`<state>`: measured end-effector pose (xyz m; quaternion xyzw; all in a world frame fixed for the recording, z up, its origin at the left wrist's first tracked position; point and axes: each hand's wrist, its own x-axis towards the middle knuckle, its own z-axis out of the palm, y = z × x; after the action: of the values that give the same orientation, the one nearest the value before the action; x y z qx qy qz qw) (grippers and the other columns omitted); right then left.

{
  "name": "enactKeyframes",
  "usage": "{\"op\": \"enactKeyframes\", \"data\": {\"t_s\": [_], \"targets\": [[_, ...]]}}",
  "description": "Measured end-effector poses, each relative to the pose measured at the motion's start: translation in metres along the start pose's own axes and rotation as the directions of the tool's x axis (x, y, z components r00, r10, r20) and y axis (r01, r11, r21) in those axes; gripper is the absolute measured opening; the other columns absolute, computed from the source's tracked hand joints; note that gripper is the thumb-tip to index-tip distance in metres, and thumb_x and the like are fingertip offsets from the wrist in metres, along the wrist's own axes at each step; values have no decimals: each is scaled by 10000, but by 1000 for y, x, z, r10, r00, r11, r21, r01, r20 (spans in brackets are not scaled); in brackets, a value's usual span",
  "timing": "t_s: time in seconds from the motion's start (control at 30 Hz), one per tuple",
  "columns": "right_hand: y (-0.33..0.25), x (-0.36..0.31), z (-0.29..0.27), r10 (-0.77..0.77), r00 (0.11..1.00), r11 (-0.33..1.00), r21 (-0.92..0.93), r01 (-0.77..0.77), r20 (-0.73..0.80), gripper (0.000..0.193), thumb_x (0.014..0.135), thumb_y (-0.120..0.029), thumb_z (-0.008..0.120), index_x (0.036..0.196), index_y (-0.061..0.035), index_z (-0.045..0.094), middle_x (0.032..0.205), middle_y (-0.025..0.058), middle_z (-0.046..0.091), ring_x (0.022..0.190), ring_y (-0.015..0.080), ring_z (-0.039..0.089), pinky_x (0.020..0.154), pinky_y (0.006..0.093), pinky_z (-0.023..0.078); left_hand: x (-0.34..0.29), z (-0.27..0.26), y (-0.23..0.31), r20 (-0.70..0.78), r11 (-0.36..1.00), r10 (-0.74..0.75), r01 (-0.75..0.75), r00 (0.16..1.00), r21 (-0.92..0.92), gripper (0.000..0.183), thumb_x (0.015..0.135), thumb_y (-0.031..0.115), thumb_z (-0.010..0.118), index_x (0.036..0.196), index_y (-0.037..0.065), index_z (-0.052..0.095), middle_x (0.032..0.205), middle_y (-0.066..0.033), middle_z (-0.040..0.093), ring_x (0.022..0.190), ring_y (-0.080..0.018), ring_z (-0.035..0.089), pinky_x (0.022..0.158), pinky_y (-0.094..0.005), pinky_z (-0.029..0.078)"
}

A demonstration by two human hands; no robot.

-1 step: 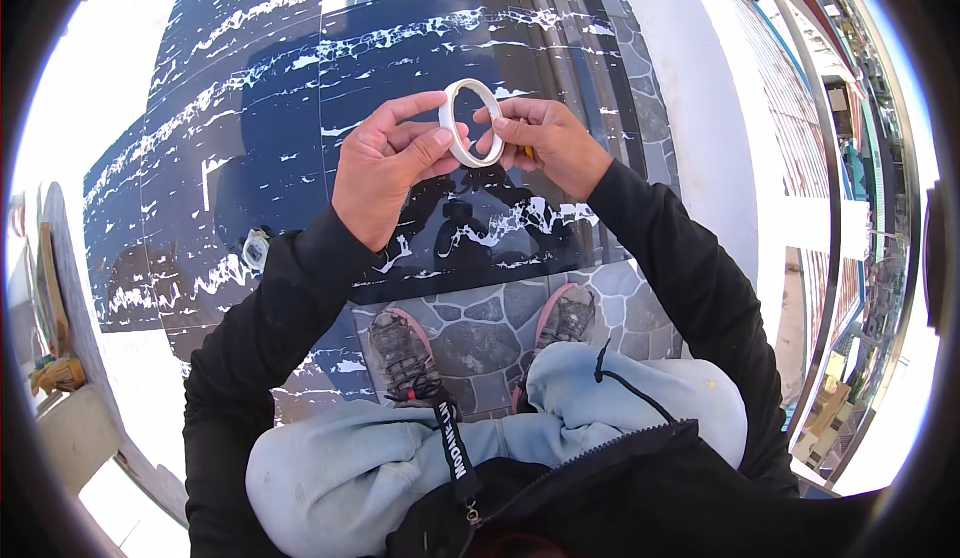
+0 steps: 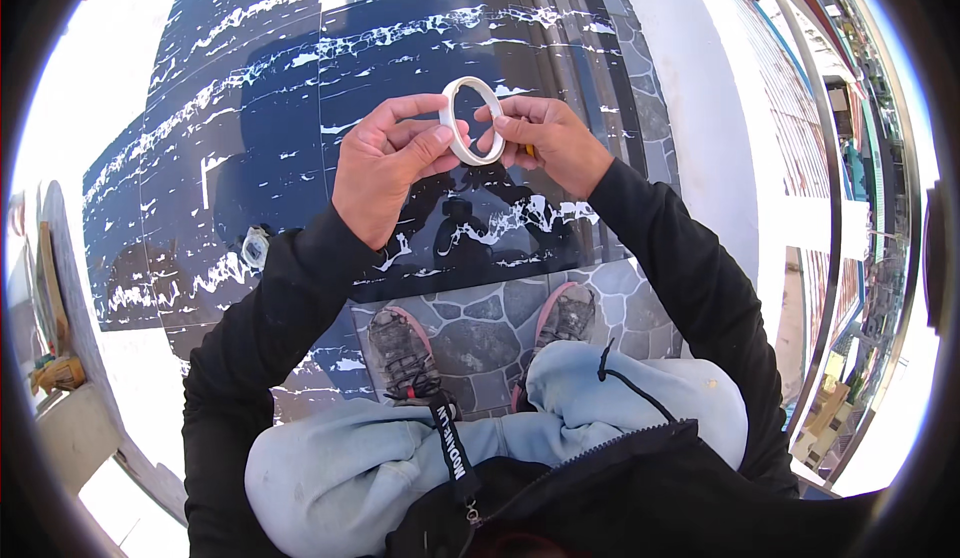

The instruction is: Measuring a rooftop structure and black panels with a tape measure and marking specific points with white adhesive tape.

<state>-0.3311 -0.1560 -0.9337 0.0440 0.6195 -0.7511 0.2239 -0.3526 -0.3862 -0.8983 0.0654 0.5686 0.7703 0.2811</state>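
A thin roll of white tape (image 2: 481, 161), nearly down to its ring, is held up in front of me between both hands. My left hand (image 2: 390, 158) pinches its left side, thumb at the lower edge and index finger near the top. On the other side my right hand (image 2: 545, 138) grips the rim between thumb and fingers. A small yellow piece (image 2: 530, 151) shows at the right fingers; its kind is hidden. Beneath the hands lies a glossy black slab (image 2: 420, 53) with white veins, and it mirrors my outline.
More dark veined slabs (image 2: 190, 173) spread to the left, carrying a small clear object (image 2: 255, 248) near my left forearm. Grey stone-patterned flooring (image 2: 470, 343) lies under my shoes (image 2: 400, 353). A white ledge (image 2: 690, 88) and a metal railing (image 2: 825, 158) run along the right.
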Motion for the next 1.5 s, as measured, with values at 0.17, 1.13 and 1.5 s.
{"op": "enactKeyframes", "data": {"t_s": [0.17, 1.13, 1.5], "targets": [[4, -1, -2, 31, 999, 999, 11, -31, -8, 298, 963, -193, 549, 1163, 26, 580, 905, 70, 690, 677, 66, 574, 563, 188, 410, 4, -5, -11, -4, 1000, -3, 3, 1000, -10, 298, 941, 66, 579, 1220, -5, 504, 1054, -152, 664, 1007, -204, 654, 873, -320, 547], [-18, -17, 29, -72, 989, 990, 128, 56, 126, 353, 927, -119, 606, 1227, 63, 564, 945, 102, 670, 736, 96, 632, 581, 193, 413, 9, -29, -61, 250, 783, -349, 428, 903, -452, 290, 981, 50, 467, 1263, -13, 490, 1091, -93, 621, 1020, -170, 640, 894, -247, 559], [-19, -25, 29, -70, 978, 992, -90, 89, 197, 271, 920, -218, 643, 1079, 2, 664, 901, 68, 705, 704, 64, 576, 626, 198, 459, 16, -47, -16, 276, 846, 247, -345, 929, 406, 239, 937, 88, 578, 1161, 92, 662, 989, -10, 624, 910, -104, 581, 818, -260, 485]]}}
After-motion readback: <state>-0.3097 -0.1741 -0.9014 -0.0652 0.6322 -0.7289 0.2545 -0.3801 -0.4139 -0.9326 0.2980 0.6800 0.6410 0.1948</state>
